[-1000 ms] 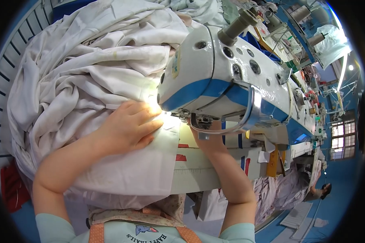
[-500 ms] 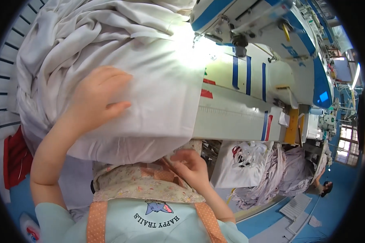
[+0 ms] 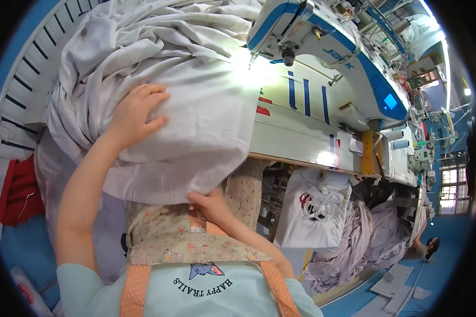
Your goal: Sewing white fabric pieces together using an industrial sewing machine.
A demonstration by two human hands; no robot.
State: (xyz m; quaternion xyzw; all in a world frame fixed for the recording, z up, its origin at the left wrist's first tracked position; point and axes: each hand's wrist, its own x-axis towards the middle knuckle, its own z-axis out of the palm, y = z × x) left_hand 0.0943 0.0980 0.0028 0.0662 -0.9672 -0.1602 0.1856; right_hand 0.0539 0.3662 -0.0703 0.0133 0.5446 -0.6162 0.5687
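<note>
A big sheet of white fabric (image 3: 201,127) lies over the sewing table, heaped in folds at the far left and smooth nearer me. My left hand (image 3: 136,117) rests on top of it, fingers a little apart. At the near edge hanging over my lap, my right hand (image 3: 211,207) pinches the fabric's hem between thumb and fingers, which are partly hidden beneath the cloth. Beyond, the fabric reaches under the lit needle area of a white and blue sewing machine (image 3: 322,53).
Blue and red tape strips mark the machine bed (image 3: 296,129). A white bag (image 3: 314,222) with thread scraps hangs under the table's right side, beside piled pale cloth (image 3: 373,232). Red cloth (image 3: 21,193) lies at left. Another person (image 3: 426,248) is at far right.
My right hand has moved left and up from my lap to the fabric's near edge and taken hold of it. My left hand has settled on the cloth. The view has shifted slightly.
</note>
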